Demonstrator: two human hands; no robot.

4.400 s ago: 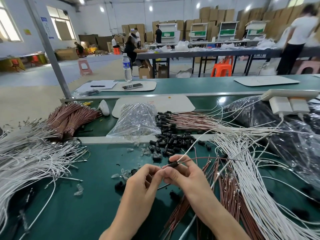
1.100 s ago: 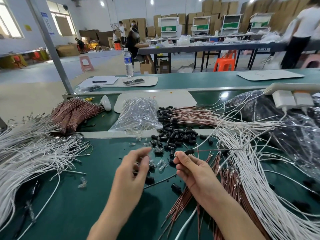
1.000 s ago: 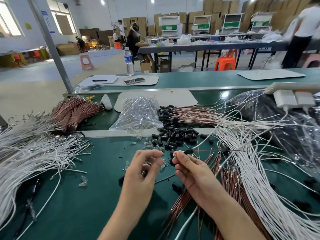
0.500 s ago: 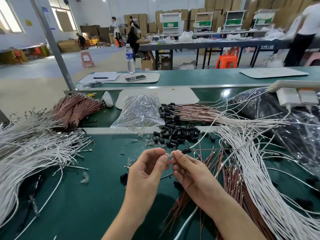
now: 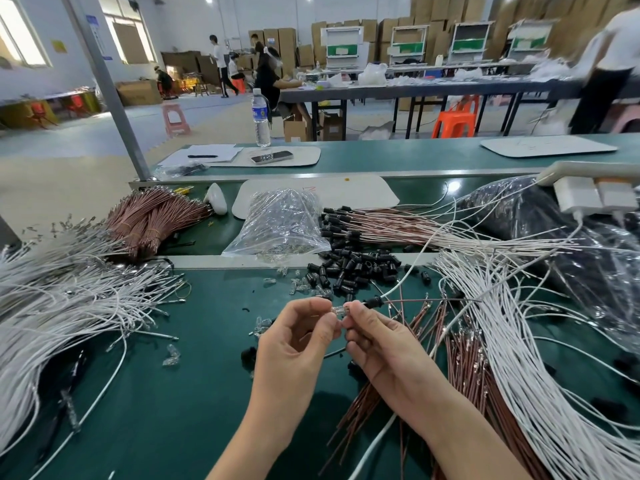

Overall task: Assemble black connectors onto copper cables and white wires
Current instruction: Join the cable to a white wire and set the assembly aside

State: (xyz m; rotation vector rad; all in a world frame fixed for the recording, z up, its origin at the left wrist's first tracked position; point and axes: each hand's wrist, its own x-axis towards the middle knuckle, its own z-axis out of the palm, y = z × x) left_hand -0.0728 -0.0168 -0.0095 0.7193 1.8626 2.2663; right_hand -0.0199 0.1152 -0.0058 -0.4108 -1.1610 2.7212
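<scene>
- At the frame's centre, the left hand [image 5: 298, 344] is pinching a small clear piece [image 5: 337, 310] between thumb and fingertips.
- The right hand [image 5: 381, 344] is pinching a black connector [image 5: 375, 301] by its near end, with a copper cable [image 5: 426, 300] and a white wire [image 5: 405, 277] trailing rightward.
- Loose connectors [image 5: 356, 268] are lying just above, on the green table [image 5: 173, 393].

A water bottle [image 5: 260, 117] stands at the table's [image 5: 398, 155] far edge, just behind a white mat [image 5: 306, 156] carrying a phone [image 5: 272, 156]; a pen [image 5: 202, 156] lies on paper sheets [image 5: 221, 150] to the left. Beyond, an orange stool [image 5: 454, 120] sits beside a second table [image 5: 433, 89], with cardboard boxes [image 5: 287, 43] stacked against the wall
</scene>
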